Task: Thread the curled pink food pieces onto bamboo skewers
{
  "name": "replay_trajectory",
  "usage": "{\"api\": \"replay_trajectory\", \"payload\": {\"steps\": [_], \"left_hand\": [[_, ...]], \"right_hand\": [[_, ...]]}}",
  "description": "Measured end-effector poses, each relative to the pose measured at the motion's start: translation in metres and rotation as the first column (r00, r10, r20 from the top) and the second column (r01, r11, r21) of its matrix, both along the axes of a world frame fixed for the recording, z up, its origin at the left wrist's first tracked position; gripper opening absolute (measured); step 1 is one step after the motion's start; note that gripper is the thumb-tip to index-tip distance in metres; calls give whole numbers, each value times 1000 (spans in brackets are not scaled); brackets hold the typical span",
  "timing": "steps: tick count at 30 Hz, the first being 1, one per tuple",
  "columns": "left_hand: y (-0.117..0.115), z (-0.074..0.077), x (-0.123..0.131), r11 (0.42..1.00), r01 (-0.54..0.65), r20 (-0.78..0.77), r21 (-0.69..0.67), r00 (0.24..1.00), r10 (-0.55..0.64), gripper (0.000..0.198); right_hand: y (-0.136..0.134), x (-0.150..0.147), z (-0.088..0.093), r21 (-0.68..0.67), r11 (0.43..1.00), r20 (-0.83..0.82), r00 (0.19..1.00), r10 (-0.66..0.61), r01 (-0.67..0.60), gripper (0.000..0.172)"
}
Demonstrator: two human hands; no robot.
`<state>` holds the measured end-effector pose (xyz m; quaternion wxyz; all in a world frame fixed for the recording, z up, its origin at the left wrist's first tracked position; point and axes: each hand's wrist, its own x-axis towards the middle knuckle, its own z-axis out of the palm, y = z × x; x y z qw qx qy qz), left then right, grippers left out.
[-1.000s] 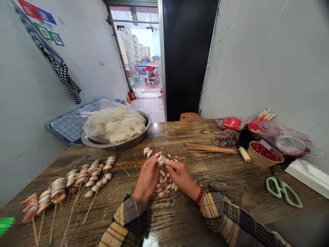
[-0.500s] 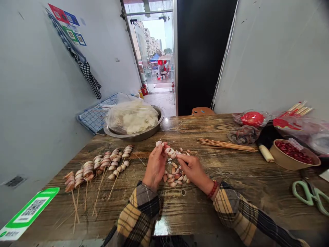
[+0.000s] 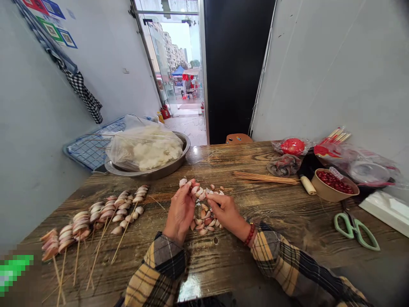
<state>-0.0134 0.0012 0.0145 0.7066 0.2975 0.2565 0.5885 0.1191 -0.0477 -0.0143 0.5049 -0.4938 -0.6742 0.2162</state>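
My left hand (image 3: 181, 209) is closed around a row of pale garlic cloves (image 3: 198, 192), with one clove showing past the thumb. Any stick through this row is hidden. At the row's right end, my right hand (image 3: 223, 209) pinches what looks like a garlic clove, mostly covered by the fingers. Loose unpeeled cloves (image 3: 203, 221) lie in a small pile on the table just below both hands. To the left, several garlic skewers (image 3: 81, 224) lie side by side, their bare stick ends pointing toward me.
A metal basin (image 3: 153, 172) holding a plastic bag of white stuff stands at the back left. Thin bamboo sticks (image 3: 265, 178) lie right of centre. Farther right are a bowl of red beads or berries (image 3: 334, 194), a crumpled rag (image 3: 283, 165) and green-handled scissors (image 3: 354, 230).
My view has turned slightly right, so everything sits farther left in the picture. Both hands stay together at the row of cloves, with hardly any change in their grip.
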Motion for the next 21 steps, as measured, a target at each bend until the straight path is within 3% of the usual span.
{"api": "replay_trajectory", "payload": {"steps": [10, 14, 21], "left_hand": [[1, 8, -4, 999, -54, -86, 1, 995, 54, 34], [7, 9, -14, 991, -127, -122, 37, 984, 130, 32], [13, 2, -16, 987, -150, -184, 57, 970, 158, 26]], "right_hand": [[3, 5, 5, 71, 997, 86, 995, -44, 37, 26], [1, 6, 3, 83, 995, 162, 985, -59, 46, 25], [-2, 3, 4, 76, 997, 197, 980, -38, 23, 24]]}}
